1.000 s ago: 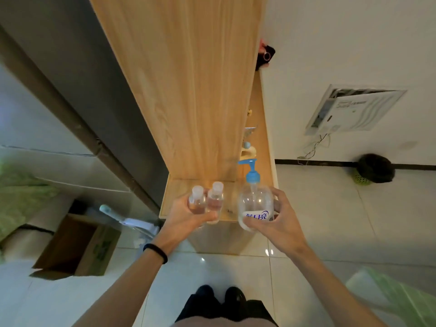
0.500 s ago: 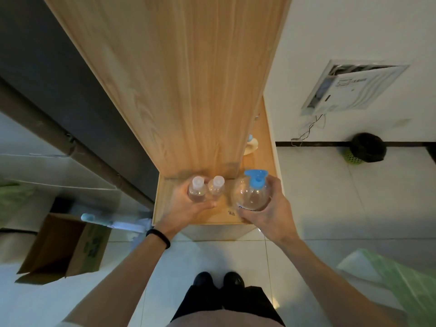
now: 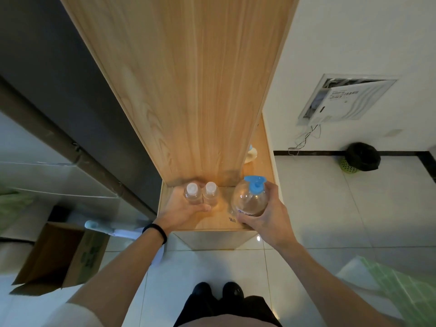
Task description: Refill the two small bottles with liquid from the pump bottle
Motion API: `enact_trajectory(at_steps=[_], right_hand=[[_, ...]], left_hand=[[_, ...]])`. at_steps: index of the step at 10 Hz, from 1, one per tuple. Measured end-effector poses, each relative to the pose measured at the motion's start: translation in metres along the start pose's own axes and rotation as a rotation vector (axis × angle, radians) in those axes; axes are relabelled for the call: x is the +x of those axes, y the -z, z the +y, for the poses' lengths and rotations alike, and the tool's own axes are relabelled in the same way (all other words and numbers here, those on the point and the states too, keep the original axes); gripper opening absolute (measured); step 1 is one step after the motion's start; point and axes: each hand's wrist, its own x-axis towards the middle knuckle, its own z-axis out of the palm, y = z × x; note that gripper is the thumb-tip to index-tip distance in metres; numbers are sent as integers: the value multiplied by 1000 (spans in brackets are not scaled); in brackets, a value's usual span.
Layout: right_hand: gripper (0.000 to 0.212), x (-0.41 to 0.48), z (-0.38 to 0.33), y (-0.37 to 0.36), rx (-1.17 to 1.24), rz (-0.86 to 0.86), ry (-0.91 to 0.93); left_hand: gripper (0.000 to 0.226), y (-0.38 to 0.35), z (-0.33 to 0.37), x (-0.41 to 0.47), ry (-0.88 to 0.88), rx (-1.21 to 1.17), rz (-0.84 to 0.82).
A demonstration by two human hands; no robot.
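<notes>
Two small clear bottles with white caps stand side by side on the low wooden shelf [image 3: 212, 224]: the left small bottle [image 3: 192, 193] and the right small bottle [image 3: 210, 193]. My left hand [image 3: 181, 212] curls around both from the near left. A clear pump bottle [image 3: 250, 199] with a blue pump head stands to their right on the same shelf. My right hand [image 3: 264, 214] grips its body from the right and near side.
A tall wooden cabinet panel [image 3: 188, 90] rises right behind the bottles. Another small bottle [image 3: 251, 155] sits further back on the shelf. A cardboard box [image 3: 59, 253] lies on the floor at left, a black bin [image 3: 361, 158] by the wall at right.
Both hands have lowered the bottles onto the shelf top. The view has tilted further down, so I now see the bottles from above.
</notes>
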Motion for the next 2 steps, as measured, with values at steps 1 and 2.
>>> enact_trajectory(at_steps=[1, 2], right_hand=[[122, -2, -3, 2, -11, -30, -7], [138, -6, -5, 10, -12, -63, 4]], left_hand=[[54, 0, 0, -1, -20, 46, -26], [72, 5, 4, -11, -14, 46, -22]])
